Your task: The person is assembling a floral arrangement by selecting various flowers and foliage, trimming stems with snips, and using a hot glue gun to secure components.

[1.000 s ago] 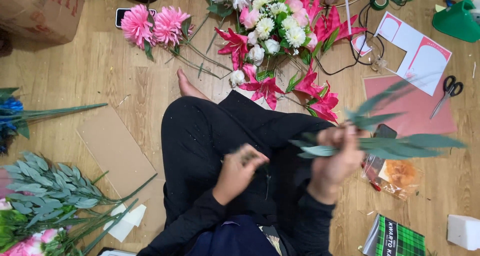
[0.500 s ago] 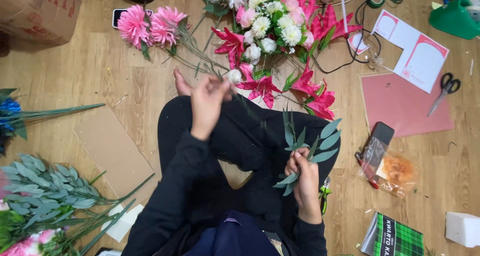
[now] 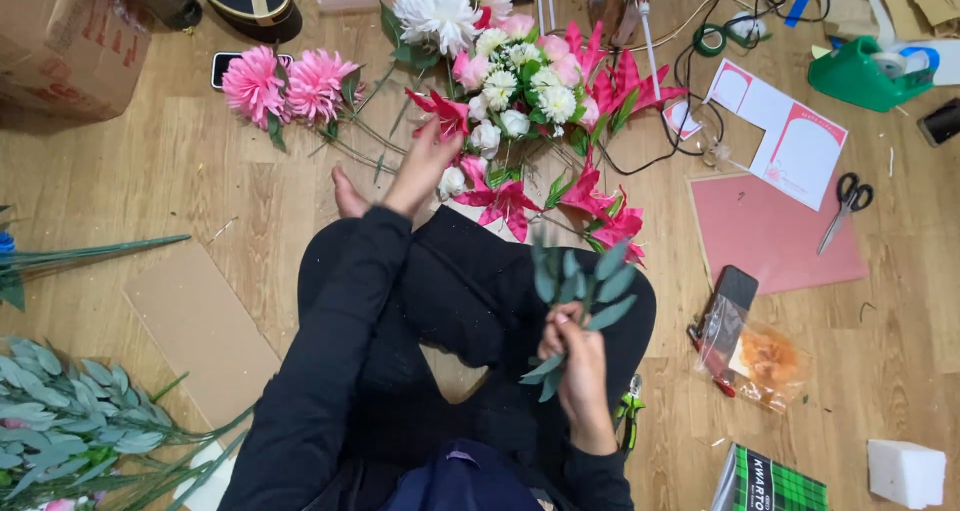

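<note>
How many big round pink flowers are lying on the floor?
2, side by side at upper left: left pink flower and right pink flower, just left of the left hand. More may hide among the bouquet.

Right hand (image 3: 580,371) gripping leafy sprig (image 3: 580,296), left hand (image 3: 425,166) seemingly touching flowers (image 3: 500,101)

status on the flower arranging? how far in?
Early. Done: a few leafy green sprigs gathered in the right hand. In hand: the left hand reaches into the pile of pink and white flowers. Left: that pile, two pink blooms and grey-green foliage lie loose on the floor.
</note>
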